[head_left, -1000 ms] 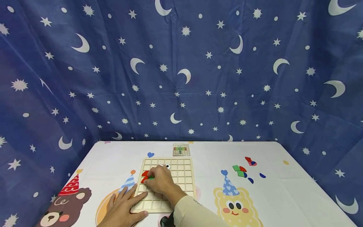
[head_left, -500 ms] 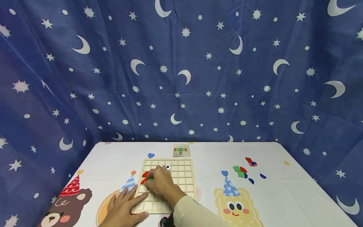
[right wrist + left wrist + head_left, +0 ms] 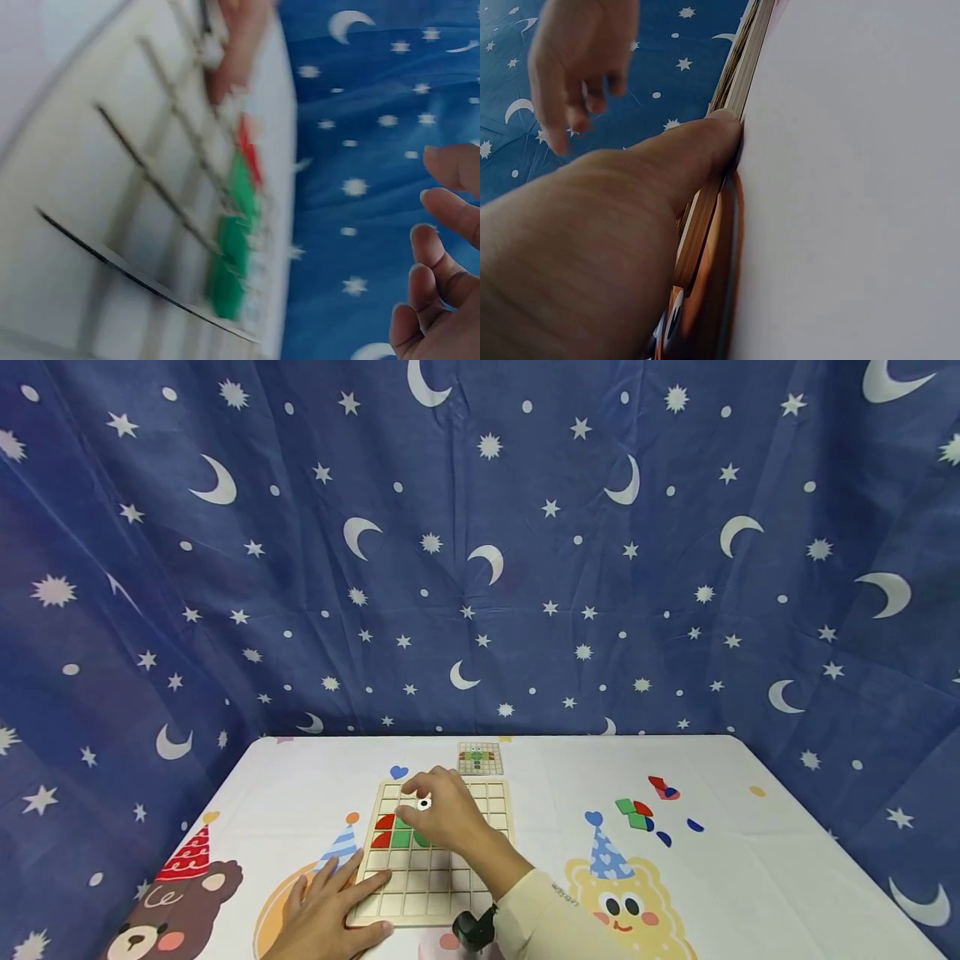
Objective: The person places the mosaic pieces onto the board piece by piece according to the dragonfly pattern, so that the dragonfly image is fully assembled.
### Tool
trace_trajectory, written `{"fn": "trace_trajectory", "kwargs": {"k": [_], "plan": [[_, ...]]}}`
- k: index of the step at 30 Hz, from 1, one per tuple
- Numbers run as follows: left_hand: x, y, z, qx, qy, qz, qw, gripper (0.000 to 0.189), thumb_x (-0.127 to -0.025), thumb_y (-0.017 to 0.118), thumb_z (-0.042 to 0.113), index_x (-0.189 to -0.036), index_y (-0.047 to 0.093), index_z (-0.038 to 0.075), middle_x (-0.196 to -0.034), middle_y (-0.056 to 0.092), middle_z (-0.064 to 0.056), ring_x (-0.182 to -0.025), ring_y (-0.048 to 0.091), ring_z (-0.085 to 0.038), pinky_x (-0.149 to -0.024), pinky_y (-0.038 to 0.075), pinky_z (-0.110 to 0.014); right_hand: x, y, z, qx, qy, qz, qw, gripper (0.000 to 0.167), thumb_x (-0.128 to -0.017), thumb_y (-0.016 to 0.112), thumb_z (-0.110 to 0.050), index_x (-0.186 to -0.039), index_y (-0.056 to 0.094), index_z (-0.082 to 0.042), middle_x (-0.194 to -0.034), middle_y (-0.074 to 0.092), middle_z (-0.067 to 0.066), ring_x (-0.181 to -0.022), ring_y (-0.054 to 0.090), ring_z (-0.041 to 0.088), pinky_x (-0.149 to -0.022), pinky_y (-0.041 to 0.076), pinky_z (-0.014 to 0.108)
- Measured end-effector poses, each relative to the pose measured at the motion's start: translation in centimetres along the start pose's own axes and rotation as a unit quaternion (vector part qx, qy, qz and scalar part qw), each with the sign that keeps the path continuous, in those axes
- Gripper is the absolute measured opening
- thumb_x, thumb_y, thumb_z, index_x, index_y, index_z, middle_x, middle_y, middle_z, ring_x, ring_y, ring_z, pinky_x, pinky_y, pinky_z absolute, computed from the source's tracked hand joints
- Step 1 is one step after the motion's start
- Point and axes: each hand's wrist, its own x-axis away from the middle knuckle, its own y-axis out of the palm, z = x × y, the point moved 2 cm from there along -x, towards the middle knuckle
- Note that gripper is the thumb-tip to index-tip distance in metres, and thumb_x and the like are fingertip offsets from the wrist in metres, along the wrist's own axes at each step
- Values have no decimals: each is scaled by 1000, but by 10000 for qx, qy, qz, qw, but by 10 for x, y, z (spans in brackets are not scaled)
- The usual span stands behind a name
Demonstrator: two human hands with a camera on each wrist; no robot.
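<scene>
A wooden grid board [image 3: 412, 883] lies on the table, with red pieces [image 3: 382, 840] and green pieces [image 3: 401, 839] set in cells on its left side. An eye piece [image 3: 423, 803] shows above them, partly behind my right hand [image 3: 452, 817]. That hand hovers over the board's upper part, thumb and fingers apart and nothing between them. My left hand [image 3: 326, 902] rests at the board's lower left corner, fingers spread. In the left wrist view its thumb [image 3: 697, 146] presses against the board's side edge. The right hand hides part of the green shape.
A small picture card [image 3: 480, 759] with a coloured pattern on a grid lies behind the board. To the right is a loose group of green pieces [image 3: 636, 821], red pieces and blue half-round pieces [image 3: 663, 839]. A patterned cloth bears printed figures; a blue curtain [image 3: 525, 568] hangs behind.
My right hand has let go of a green piece and risen off the board, slightly away and to the right. More green now shows beside the red pieces. The left hand stays put.
</scene>
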Motion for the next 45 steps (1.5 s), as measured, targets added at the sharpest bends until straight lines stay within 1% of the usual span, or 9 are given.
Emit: {"fn": "trace_trajectory", "kwargs": {"k": [1, 7, 8, 12, 20, 25, 31, 35, 45], "plan": [[0, 0, 0, -3, -12, -12, 10000, 68, -74, 60, 75, -129, 63, 35, -147, 42, -10, -134, 28, -47, -96, 13, -76, 1, -7, -2, -43, -59, 43, 10000, 23, -84, 75, -26, -103, 73, -15, -87, 58, -5, -85, 52, 14, -77, 47, 31], [0, 0, -2, 17, -59, -26, 10000, 69, -73, 60, 76, -129, 63, 35, -147, 42, -9, -135, 27, -47, -96, 12, -75, 13, -47, -15, -261, -617, 478, 9966, 22, -83, 76, -23, -104, 72, -16, -88, 57, -6, -85, 53, 15, -76, 46, 32], [0, 0, -2, 42, -67, -16, 10000, 70, -73, 60, 77, -129, 63, 35, -147, 42, -9, -135, 27, -47, -96, 12, -74, 16, -53, -17, -310, -700, 543, 9956, 22, -83, 76, -22, -103, 72, -17, -89, 57, -7, -85, 53, 15, -71, 44, 31], [0, 1, -2, 80, -38, 11, 10000, 70, -73, 61, 76, -129, 63, 34, -146, 42, -10, -135, 26, -47, -97, 11, -73, 27, -74, -23, -510, -962, 728, 9914, 22, -82, 77, -20, -104, 72, -17, -92, 58, -11, -91, 55, 14, -76, 45, 33], [1, -1, 0, 91, -94, -24, 9999, 70, -72, 65, 72, -130, 62, 34, -148, 41, -8, -137, 24, -45, -100, 10, -70, 58, -108, -20, -776, -1268, 1205, 9815, 28, -80, 78, -14, -107, 71, -17, -95, 60, -15, -90, 55, 9, -75, 47, 37], [1, -1, 2, 131, -79, -29, 9999, 69, -73, 65, 71, -131, 62, 34, -148, 40, -8, -137, 22, -45, -101, 10, -68, 75, -128, -13, -611, -1525, 1514, 9747, 30, -79, 80, -12, -107, 71, -18, -93, 58, -15, -89, 54, 9, -72, 45, 33], [2, 0, 2, 115, -22, -26, 9999, 69, -75, 64, 71, -132, 61, 33, -148, 40, -9, -137, 23, -46, -100, 11, -68, 87, -154, 4, -323, -1774, 1813, 9667, 31, -78, 79, -5, -107, 71, -14, -94, 60, -11, -89, 55, 12, -71, 44, 33], [2, 0, 2, 151, 5, -13, 9999, 68, -75, 64, 70, -132, 61, 33, -148, 40, -9, -137, 23, -46, -100, 10, -69, 91, -172, 24, -197, -1686, 1918, 9666, 34, -77, 78, -1, -108, 71, -13, -97, 61, -9, -90, 56, 12, -71, 42, 31], [3, -1, 2, 191, 162, 143, 9996, 67, -77, 65, 68, -132, 61, 32, -149, 39, -10, -136, 24, -47, -100, 10, -69, 105, -205, 71, 406, -1565, 2377, 9578, 39, -74, 77, 8, -109, 71, -8, -94, 61, -4, -84, 52, 10, -67, 39, 23]]}}
